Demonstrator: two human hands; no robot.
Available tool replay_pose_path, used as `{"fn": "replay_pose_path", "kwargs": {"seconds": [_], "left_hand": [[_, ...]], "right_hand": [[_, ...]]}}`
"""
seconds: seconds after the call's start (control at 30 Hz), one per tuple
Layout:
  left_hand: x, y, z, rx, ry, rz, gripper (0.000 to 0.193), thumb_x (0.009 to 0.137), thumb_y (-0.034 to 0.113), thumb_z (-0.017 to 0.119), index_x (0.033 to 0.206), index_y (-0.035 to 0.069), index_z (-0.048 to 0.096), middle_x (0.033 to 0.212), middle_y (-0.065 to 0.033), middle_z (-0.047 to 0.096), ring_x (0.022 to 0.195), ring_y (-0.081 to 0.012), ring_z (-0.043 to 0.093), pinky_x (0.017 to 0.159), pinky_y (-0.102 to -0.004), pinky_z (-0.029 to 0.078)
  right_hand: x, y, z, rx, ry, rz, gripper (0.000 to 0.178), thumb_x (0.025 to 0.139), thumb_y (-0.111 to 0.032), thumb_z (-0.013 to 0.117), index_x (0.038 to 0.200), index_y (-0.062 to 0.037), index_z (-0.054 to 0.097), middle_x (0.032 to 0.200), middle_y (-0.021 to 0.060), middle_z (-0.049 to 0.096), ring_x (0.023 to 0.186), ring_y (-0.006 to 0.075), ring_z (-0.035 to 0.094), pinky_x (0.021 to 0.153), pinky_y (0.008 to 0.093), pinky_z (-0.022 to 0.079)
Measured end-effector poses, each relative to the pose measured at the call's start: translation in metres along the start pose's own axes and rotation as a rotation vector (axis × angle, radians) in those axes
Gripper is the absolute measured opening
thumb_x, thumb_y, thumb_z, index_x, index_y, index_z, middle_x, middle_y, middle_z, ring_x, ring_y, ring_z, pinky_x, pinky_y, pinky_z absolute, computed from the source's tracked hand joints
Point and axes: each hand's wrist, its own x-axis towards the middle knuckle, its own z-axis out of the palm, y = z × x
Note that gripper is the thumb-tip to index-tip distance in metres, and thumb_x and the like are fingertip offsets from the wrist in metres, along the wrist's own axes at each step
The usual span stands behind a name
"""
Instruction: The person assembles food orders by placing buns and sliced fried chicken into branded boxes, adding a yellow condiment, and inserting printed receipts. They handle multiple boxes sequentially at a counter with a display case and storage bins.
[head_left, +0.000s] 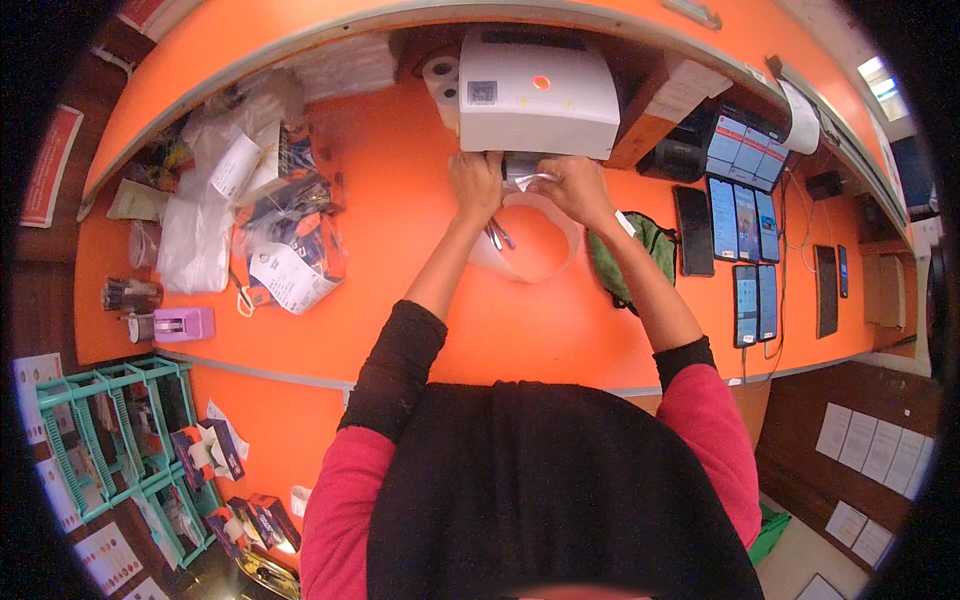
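Observation:
Both my hands are at the front of a white box-shaped printer [538,100] on the orange counter. My right hand [578,190] is closed, pinching a whitish strip [530,181] at the printer's lower front. On the other side of that strip, my left hand [475,183] has its fingers curled near the printer's front edge. What it grips is hidden. A slim dark and silver tool [500,236] shows just below the left wrist; I cannot tell whether that hand holds it. A pale translucent band [540,268] loops over the counter under my hands.
A green pouch [640,258] lies beside my right forearm. Several phones [745,225] and a tablet [742,150] stand at the right. Plastic-wrapped parcels with paper slips [290,277] fill the left, near a purple tape dispenser [184,324]. A teal rack [120,430] stands lower left.

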Motion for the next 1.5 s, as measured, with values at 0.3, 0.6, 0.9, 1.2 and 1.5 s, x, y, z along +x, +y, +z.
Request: {"fn": "replay_pose_path", "kwargs": {"seconds": [0.3, 0.6, 0.9, 1.2, 1.5], "left_hand": [[0.000, 0.004, 0.004, 0.185, 0.016, -0.117, 0.022, 0.079, 0.017, 0.051, 0.078, -0.004, 0.056, 0.070, -0.0229, 0.058, 0.067, -0.0428, 0.054, 0.064, -0.0511, 0.039], [0.000, 0.006, 0.003, 0.216, 0.047, -0.109, 0.022, 0.082, 0.020, 0.051, 0.080, -0.002, 0.055, 0.069, -0.0231, 0.058, 0.063, -0.0417, 0.055, 0.059, -0.0494, 0.041], [0.004, 0.006, -0.003, 0.248, -0.047, -0.045, 0.017, 0.080, 0.014, 0.052, 0.075, -0.002, 0.058, 0.070, -0.0197, 0.059, 0.068, -0.0367, 0.057, 0.066, -0.0434, 0.041], [0.018, -0.001, -0.021, -0.657, -0.073, -0.276, 0.035, 0.068, 0.019, 0.064, 0.098, 0.003, 0.058, 0.094, -0.0188, 0.055, 0.091, -0.0339, 0.053, 0.080, -0.0360, 0.042], [0.014, 0.029, -0.044, 0.236, -0.243, -0.262, 0.055, 0.069, 0.042, 0.059, 0.113, 0.009, 0.054, 0.121, -0.0213, 0.037, 0.112, -0.0397, 0.029, 0.089, -0.0577, 0.021]], "right_hand": [[0.007, 0.011, 0.011, 0.510, -0.033, 0.293, 0.017, 0.067, -0.020, 0.069, 0.071, -0.0032, 0.066, 0.059, 0.0127, 0.056, 0.053, 0.0194, 0.053, 0.053, 0.0339, 0.041], [0.001, -0.021, -0.030, 1.006, 0.003, 0.388, 0.016, 0.074, -0.013, 0.070, 0.070, -0.0001, 0.060, 0.063, -0.0031, 0.054, 0.060, 0.0047, 0.046, 0.054, 0.0225, 0.036], [-0.040, -0.037, -0.028, 0.315, -0.162, -0.109, 0.015, 0.070, -0.009, 0.068, 0.083, -0.0036, 0.064, 0.091, 0.0058, 0.064, 0.076, 0.0221, 0.060, 0.066, 0.0291, 0.046], [-0.081, -0.049, 0.014, -0.049, -0.097, -0.029, 0.019, 0.068, -0.007, 0.065, 0.087, -0.0072, 0.062, 0.105, 0.0060, 0.061, 0.093, 0.0255, 0.060, 0.073, 0.0360, 0.050], [-0.090, -0.033, 0.039, -0.057, -0.065, -0.082, 0.021, 0.068, -0.005, 0.061, 0.089, -0.0050, 0.059, 0.112, 0.0080, 0.058, 0.107, 0.0250, 0.054, 0.079, 0.0364, 0.049]]}}
